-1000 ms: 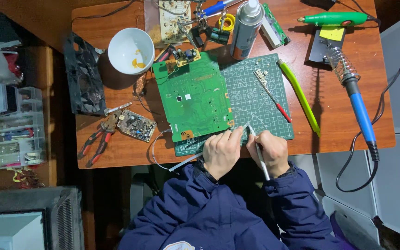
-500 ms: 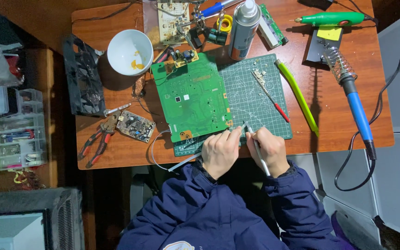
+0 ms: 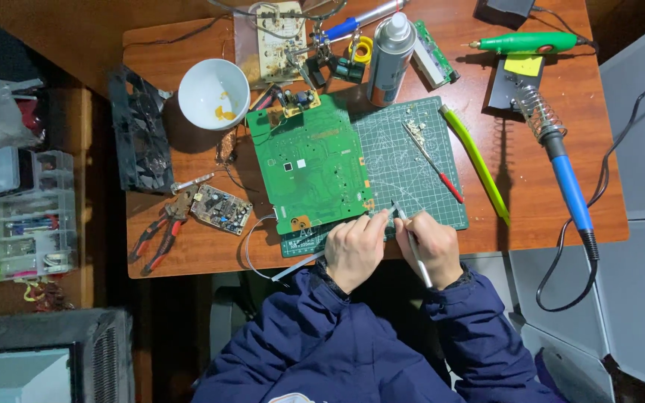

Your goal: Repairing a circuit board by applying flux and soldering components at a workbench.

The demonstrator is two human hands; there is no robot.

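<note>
A wooden table (image 3: 546,216) carries a green cutting mat (image 3: 412,160). On the mat's left half lies a green circuit board (image 3: 311,168). At the mat's near edge, the left hand (image 3: 354,250) curls closed, fingertips touching the board's corner; the right hand (image 3: 431,250) grips a slim silver tool (image 3: 412,242).

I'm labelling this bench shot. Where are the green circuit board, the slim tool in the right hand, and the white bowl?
Green circuit board (image 3: 309,168), head view, bare middle of the board.
Slim tool (image 3: 416,256), head view, shaft beside the right hand (image 3: 433,248).
White bowl (image 3: 213,93), head view, inner floor.
</note>
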